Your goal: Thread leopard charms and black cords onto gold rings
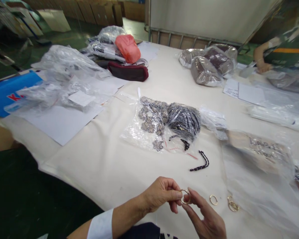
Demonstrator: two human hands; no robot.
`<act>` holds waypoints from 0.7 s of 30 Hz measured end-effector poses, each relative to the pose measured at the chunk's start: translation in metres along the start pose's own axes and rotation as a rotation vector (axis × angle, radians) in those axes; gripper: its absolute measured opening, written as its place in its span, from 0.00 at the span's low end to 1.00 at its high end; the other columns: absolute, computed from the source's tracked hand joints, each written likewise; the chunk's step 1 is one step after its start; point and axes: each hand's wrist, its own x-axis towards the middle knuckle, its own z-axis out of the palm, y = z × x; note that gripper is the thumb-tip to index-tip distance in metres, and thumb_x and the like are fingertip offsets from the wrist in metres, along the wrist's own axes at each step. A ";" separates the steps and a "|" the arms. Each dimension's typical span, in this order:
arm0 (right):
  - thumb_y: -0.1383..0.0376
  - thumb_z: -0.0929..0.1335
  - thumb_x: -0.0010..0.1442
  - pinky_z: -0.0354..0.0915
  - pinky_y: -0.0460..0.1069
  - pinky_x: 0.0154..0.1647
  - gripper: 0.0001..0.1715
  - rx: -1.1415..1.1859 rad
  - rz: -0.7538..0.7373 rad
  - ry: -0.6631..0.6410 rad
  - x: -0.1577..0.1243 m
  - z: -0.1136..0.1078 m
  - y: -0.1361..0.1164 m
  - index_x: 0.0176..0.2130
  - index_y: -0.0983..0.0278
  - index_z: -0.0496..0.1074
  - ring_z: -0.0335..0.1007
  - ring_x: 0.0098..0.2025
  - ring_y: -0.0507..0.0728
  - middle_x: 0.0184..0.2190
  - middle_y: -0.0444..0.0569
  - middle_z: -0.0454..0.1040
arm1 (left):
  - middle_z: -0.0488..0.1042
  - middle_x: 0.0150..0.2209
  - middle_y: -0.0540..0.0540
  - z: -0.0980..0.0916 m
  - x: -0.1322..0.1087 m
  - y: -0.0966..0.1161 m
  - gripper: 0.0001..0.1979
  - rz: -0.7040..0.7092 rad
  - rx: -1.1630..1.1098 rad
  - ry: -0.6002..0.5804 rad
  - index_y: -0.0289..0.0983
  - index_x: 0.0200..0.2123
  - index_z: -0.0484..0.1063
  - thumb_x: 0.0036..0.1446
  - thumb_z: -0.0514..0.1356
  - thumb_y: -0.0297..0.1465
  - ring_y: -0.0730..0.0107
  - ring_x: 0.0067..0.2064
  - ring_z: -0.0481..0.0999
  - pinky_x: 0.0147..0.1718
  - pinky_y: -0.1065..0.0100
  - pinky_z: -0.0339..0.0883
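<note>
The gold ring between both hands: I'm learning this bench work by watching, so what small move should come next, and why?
Probably reach with the right hand for the black beaded cord lying loose just beyond. The gold ring is pinched between the left hand and the right fingertips with nothing on it yet, while two more rings wait on the cloth-covered table beside them.

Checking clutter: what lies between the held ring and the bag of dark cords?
In the head view, bare cloth and one loose black cord lie between ring and bag.
</note>
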 end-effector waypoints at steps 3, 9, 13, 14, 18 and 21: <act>0.61 0.68 0.57 0.71 0.44 0.37 0.18 -0.036 0.005 -0.015 0.001 -0.001 0.000 0.48 0.61 0.67 0.76 0.35 0.54 0.35 0.47 0.78 | 0.72 0.19 0.49 0.002 0.000 0.004 0.15 -0.042 -0.011 0.009 0.31 0.24 0.68 0.39 0.67 0.36 0.77 0.15 0.69 0.15 0.76 0.60; 0.62 0.70 0.55 0.71 0.43 0.37 0.17 -0.016 -0.027 -0.039 0.004 -0.003 0.002 0.45 0.61 0.69 0.76 0.34 0.55 0.34 0.46 0.78 | 0.72 0.19 0.50 0.003 0.002 0.003 0.15 -0.094 -0.014 0.010 0.31 0.24 0.68 0.38 0.67 0.37 0.77 0.15 0.69 0.14 0.76 0.59; 0.61 0.71 0.53 0.70 0.42 0.38 0.17 0.139 0.085 -0.063 0.007 -0.008 0.000 0.44 0.57 0.70 0.76 0.34 0.54 0.34 0.44 0.78 | 0.72 0.18 0.51 -0.002 0.006 -0.001 0.13 -0.181 -0.045 -0.045 0.31 0.24 0.70 0.37 0.66 0.35 0.78 0.14 0.68 0.13 0.78 0.59; 0.61 0.70 0.54 0.69 0.43 0.38 0.15 0.210 0.130 -0.119 0.009 -0.011 -0.001 0.44 0.56 0.71 0.75 0.35 0.54 0.35 0.43 0.78 | 0.72 0.18 0.51 -0.004 0.007 -0.002 0.13 -0.230 -0.049 -0.089 0.31 0.23 0.70 0.36 0.66 0.35 0.78 0.14 0.68 0.13 0.77 0.59; 0.62 0.63 0.61 0.68 0.44 0.35 0.10 0.483 0.240 -0.505 0.021 -0.024 -0.004 0.39 0.57 0.74 0.73 0.33 0.54 0.32 0.45 0.77 | 0.72 0.17 0.51 -0.009 0.012 -0.001 0.12 -0.437 0.011 -0.261 0.31 0.22 0.71 0.33 0.66 0.33 0.78 0.13 0.67 0.13 0.76 0.62; 0.60 0.62 0.62 0.65 0.44 0.31 0.13 0.527 0.311 -0.614 0.026 -0.029 -0.002 0.33 0.59 0.74 0.70 0.29 0.53 0.27 0.45 0.74 | 0.72 0.17 0.51 -0.007 0.014 0.000 0.12 -0.484 0.048 -0.294 0.32 0.23 0.71 0.34 0.66 0.33 0.78 0.14 0.68 0.14 0.77 0.62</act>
